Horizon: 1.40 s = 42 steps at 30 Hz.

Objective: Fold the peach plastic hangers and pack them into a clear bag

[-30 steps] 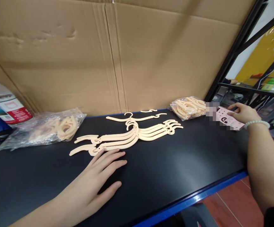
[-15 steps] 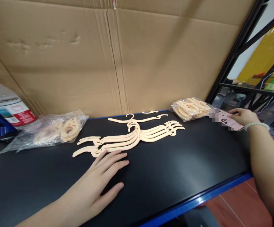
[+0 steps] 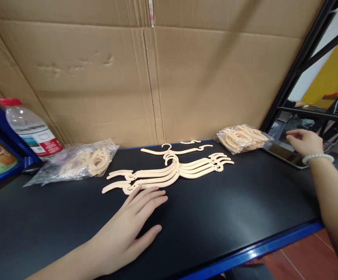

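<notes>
Just beyond the left hand (image 3: 136, 221)'s fingertips, a nested set of beige hangers (image 3: 177, 168) lay flat on the black tabletop (image 3: 221, 217), hooks bunched mid-set, arms running out to both sides. Left hand was palm down, fingers spread, thumb out to the side, nothing gripped. Little and ring fingers overlapped the nearest hanger in view; couldn't tell contact from hover.

Right hand (image 3: 305, 142) sat well apart from the left, out at the tabletop's far right end, fingers bent. Couldn't tell if it gripped anything. Bead bracelet (image 3: 318, 158) on that wrist. Just below and left of that hand: dark glossy flat panel (image 3: 287, 156) with a light edge, type unclear.

Farther out from the left hand, past the set, one single hanger (image 3: 183, 152) lay on its own, then a small loose beige piece (image 3: 190, 142) near the back edge. Left of the right hand: clear bag (image 3: 241, 139) packed with beige parts. Ahead and left of the left hand: second bag (image 3: 78, 163), crinkled, also beige parts, with a red-capped bottle (image 3: 37, 134) behind it. Cardboard wall (image 3: 186, 77) stood upright beyond both hands; black metal post (image 3: 289, 79) rose behind the right one.
</notes>
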Each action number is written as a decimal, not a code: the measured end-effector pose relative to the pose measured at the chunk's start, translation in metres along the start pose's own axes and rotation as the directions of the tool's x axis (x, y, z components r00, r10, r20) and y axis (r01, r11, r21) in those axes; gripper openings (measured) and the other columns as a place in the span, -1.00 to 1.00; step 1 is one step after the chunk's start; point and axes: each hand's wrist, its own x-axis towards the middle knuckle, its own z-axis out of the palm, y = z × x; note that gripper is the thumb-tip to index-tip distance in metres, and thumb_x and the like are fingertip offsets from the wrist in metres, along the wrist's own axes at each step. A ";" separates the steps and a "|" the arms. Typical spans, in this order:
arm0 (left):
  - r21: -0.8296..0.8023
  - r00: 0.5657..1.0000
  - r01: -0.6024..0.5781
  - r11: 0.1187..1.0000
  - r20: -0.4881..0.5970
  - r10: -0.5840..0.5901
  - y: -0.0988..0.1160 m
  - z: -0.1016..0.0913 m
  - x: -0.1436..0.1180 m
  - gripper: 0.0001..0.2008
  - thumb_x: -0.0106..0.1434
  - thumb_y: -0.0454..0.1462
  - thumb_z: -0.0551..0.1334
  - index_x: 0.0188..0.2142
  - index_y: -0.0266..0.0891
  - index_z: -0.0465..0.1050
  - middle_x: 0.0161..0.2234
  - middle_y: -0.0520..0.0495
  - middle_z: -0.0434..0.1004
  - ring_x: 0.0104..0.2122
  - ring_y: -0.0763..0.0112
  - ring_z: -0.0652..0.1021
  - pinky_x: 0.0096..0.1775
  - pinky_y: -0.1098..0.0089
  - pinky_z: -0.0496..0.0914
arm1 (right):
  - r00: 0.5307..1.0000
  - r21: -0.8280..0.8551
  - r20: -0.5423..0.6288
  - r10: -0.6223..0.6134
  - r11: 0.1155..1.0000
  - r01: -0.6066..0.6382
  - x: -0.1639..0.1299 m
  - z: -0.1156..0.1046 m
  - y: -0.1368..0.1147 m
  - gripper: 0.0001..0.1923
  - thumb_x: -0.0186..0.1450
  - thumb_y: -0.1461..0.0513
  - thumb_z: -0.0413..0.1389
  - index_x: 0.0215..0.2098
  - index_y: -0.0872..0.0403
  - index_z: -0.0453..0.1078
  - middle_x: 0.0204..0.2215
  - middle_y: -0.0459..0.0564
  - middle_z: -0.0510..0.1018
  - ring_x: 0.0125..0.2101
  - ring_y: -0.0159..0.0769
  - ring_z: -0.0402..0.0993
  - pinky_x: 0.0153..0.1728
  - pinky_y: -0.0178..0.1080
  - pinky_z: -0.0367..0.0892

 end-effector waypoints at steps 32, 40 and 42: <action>-0.286 1.000 -0.019 0.958 0.012 0.023 0.002 -0.013 0.003 -0.60 0.28 -0.32 0.13 0.12 -0.11 0.27 0.04 -0.15 0.42 0.06 0.17 0.39 0.09 0.15 0.30 | 0.566 0.290 0.578 -0.588 0.796 0.531 -0.026 0.055 -0.270 -0.75 0.39 0.15 0.08 -0.03 0.11 0.36 -0.06 0.06 0.45 -0.15 -0.23 0.45 -0.13 -0.08 0.41; -0.656 0.974 0.105 0.748 -0.084 -0.211 -0.012 -0.011 0.008 -0.74 0.29 -0.25 0.17 -0.03 -0.16 0.41 -0.11 -0.15 0.53 -0.18 0.25 0.52 -0.15 0.26 0.43 | 0.627 0.610 0.334 -0.703 0.669 0.425 -0.038 -0.006 -0.282 -0.85 0.30 0.30 0.07 -0.36 0.13 0.48 -0.34 0.03 0.55 -0.31 -0.27 0.47 -0.20 -0.22 0.36; -0.772 0.951 0.147 0.618 -0.061 -0.302 -0.013 -0.008 0.012 -0.74 0.29 -0.20 0.19 -0.05 -0.19 0.41 -0.14 -0.17 0.54 -0.23 0.28 0.53 -0.20 0.28 0.43 | 0.624 0.709 0.293 -0.725 0.602 0.367 -0.054 -0.032 -0.288 -0.83 0.30 0.25 0.05 -0.34 0.11 0.49 -0.36 0.00 0.56 -0.35 -0.30 0.47 -0.28 -0.27 0.37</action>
